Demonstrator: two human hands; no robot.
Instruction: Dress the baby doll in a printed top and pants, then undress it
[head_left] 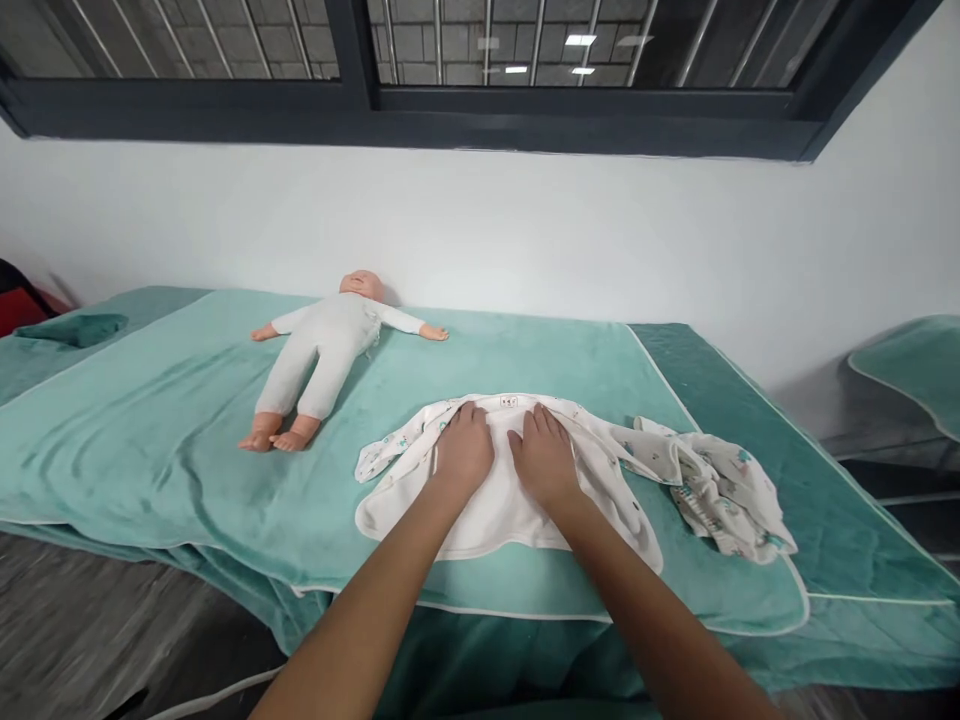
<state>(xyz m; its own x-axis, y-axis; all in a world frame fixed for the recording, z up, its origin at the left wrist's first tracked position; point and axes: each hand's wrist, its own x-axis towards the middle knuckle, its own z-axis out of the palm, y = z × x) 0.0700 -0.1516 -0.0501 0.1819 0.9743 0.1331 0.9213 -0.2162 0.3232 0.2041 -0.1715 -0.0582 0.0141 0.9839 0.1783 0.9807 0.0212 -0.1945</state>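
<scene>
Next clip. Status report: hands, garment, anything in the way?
Left hand and right hand palm-down on white garment. Garment spread on green blanket. Crumpled printed cloth at its right end; doll off to the left, apart from it.

This is an indoor room, a bedroom or an infant-care practice room; which, I cannot tell. A dark-framed window with metal bars sits in the far white wall. Below, plush teal blankets bear a baby doll and an infant's jacket. Wood-grain flooring shows near left.
</scene>
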